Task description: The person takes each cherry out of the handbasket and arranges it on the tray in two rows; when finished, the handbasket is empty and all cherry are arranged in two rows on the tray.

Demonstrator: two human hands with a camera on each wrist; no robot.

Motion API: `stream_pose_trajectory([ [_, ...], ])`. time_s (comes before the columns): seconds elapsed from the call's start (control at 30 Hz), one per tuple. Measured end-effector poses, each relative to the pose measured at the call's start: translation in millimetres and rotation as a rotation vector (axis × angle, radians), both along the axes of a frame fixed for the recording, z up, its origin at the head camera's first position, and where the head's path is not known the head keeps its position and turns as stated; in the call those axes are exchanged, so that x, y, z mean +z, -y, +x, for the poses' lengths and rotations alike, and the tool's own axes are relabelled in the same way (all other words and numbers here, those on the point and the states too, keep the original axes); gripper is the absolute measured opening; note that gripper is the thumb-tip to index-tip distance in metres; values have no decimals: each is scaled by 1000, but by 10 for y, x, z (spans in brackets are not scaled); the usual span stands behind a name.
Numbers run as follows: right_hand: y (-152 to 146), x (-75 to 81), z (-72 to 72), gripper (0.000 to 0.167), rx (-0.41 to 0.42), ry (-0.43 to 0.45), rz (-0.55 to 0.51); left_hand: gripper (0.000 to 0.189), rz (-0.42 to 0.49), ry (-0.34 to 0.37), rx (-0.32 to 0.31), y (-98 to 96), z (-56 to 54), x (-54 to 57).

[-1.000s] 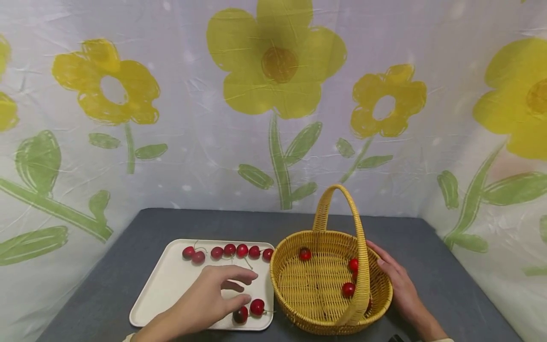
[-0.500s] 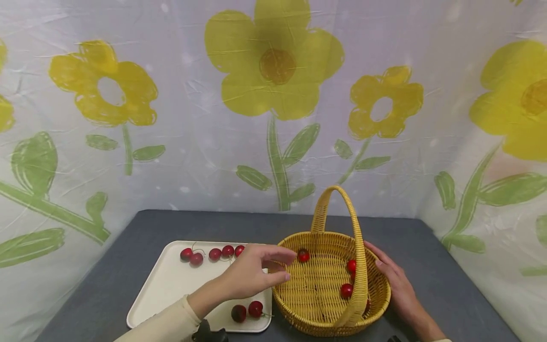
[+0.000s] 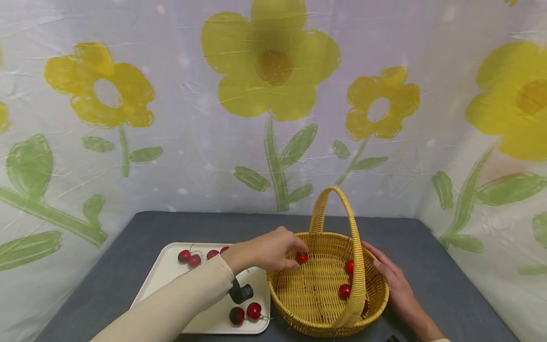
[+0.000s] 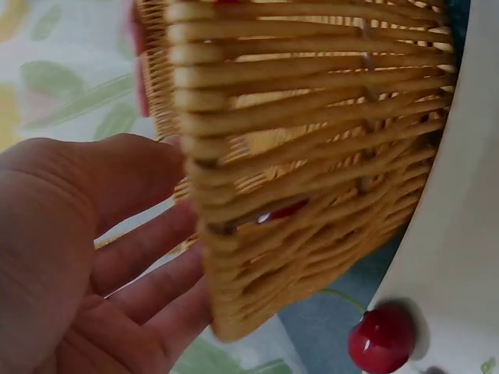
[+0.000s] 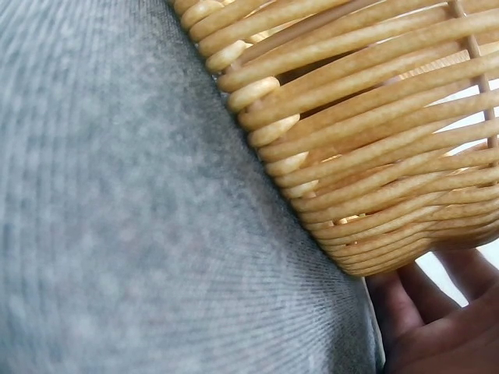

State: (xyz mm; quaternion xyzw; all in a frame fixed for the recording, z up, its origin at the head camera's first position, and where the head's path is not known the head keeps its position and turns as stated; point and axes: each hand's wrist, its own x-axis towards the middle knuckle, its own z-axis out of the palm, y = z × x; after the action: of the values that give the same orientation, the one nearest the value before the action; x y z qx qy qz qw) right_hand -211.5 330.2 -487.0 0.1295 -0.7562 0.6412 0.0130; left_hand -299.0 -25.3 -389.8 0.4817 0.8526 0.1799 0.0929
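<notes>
My left hand point(image 3: 273, 249) reaches over the left rim of a yellow wicker basket point(image 3: 314, 289). Its fingertips are right at a red cherry point(image 3: 302, 257) inside, with index finger and thumb apart around it. The left wrist view shows the fingers passing behind the wicker wall point(image 4: 312, 117), which partly hides them. Beyond the handle point(image 3: 356, 247), more cherries point(image 3: 345, 291) lie in the right part of the basket. My right hand point(image 3: 399, 285) rests along the basket's outer right side, fingers fairly straight; in the right wrist view its fingers point(image 5: 460, 273) touch the weave.
Left of the basket lies a white tray point(image 3: 198, 327) with several cherries. Two cherries point(image 3: 254, 311) sit near its front right corner, and others point(image 3: 194, 261) along its back. The dark table point(image 3: 444, 266) meets a flowered cloth point(image 3: 192, 142) behind.
My left hand has moved right and away from me, from over the tray to inside the basket's left rim. My right hand has stayed at the basket's side.
</notes>
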Motion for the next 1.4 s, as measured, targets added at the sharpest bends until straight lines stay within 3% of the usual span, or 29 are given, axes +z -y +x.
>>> stream_pose_trajectory([
  [0.17,8,19,-17,54,-8,-16,25,31,-45,-34,-49,-100,-59,-22],
  [0.4,9,31,-42,54,-17,-18,52,16,-74,-207,-122,-229,-169,-142],
  [0.67,0,17,-19,54,-30,-14,64,20,-151,-325,-98,-330,-175,-264],
  [1.03,-2,-5,-10,55,-53,-5,79,20,-269,-507,-56,-376,-89,-301],
  [1.1,7,-1,-14,55,-56,-1,84,19,-265,-490,-48,-372,-78,-289],
  [1.23,14,2,-16,57,-61,1,92,17,-220,-388,-27,-364,-59,-254],
  [1.4,9,1,2,55,-53,3,59,12,-140,-250,-58,-335,-70,-252],
])
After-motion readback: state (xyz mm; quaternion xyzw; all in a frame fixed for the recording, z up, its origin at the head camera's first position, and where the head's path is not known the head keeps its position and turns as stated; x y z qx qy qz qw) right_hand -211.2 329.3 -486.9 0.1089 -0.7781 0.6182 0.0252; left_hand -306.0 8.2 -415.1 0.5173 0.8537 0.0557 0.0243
